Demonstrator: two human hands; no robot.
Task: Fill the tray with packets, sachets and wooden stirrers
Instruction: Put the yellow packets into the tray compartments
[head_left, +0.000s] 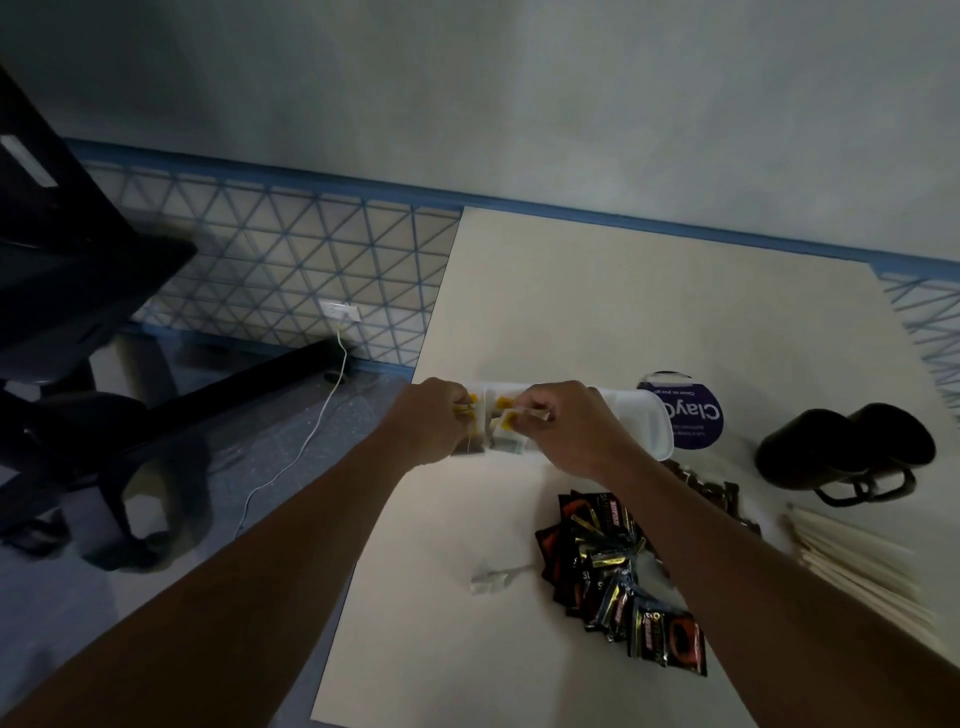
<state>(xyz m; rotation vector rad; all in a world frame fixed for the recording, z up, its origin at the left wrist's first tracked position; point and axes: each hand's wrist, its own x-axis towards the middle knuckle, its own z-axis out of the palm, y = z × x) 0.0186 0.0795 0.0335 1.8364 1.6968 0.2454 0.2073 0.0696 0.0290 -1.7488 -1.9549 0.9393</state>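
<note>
1. Head view: the white tray (639, 421) lies across the cream table (623, 301). Both hands are at its left end, and its right end shows bare.
2. The left hand (431, 421) has its fingers curled round yellow-tagged tea bags (506, 415) over the tray's leftmost compartment. The right hand (566, 426) pinches another of them over the next compartment. Both grips are closed on tea bags.
3. The step in hand looks like seating the tea bags in those two compartments. To do it well, stand them on edge, tags up and facing one way, and press them down together so the strings do not cross the divider.
4. Let go one hand at a time, with the other steadying the stack, or the bags may spring back out.
5. Keep the tray's right end free. The pile of black-and-red sachets (613, 577) lies on the near side of the tray, and dark brown packets (711, 488) lie just beside its right end.
6. The wooden stirrers (857, 566) lie well to the right of the tray and nearer the person, blurred. They are long, so they probably need the long empty section.
7. A small white scrap (493, 577) lies on the near side of the tray; I cannot tell what it is.
</note>
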